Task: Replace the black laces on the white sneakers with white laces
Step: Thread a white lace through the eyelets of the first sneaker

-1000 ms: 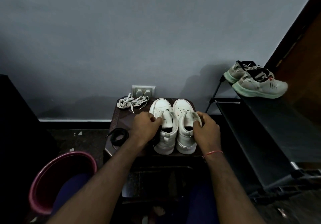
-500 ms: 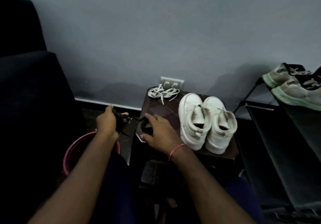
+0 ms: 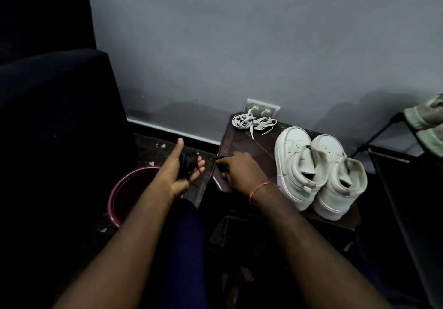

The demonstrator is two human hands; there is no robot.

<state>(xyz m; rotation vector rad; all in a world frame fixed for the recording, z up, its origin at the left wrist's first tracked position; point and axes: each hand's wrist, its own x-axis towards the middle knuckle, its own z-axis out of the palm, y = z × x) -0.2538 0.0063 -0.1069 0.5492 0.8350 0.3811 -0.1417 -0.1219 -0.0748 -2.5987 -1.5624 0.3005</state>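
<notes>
Two white sneakers [image 3: 297, 162] [image 3: 335, 172] stand side by side on the small dark table [image 3: 242, 141], heels toward me, no laces showing in their eyelets. Near the table's far left corner lies a loose pile of white laces [image 3: 251, 123]. My left hand [image 3: 175, 176] is palm up beside the table, above the bucket, with a bundle of black lace [image 3: 188, 164] lying across its spread fingers. My right hand [image 3: 239, 172] rests at the table's left edge, fingers curled over a second black lace whose tip [image 3: 217, 157] pokes out past the fingertips.
A dark red bucket [image 3: 119, 188] stands on the floor under my left forearm. A dark upholstered seat [image 3: 60, 117] fills the left. A black shoe rack [image 3: 395, 164] with a greenish worn shoe [image 3: 429, 121] is at the right. A wall socket [image 3: 262, 109] sits behind the table.
My view swung left from the sneakers. Both hands left the shoes; the left carried a black lace out over the bucket and opened its palm, and the right went to the lace on the table's edge.
</notes>
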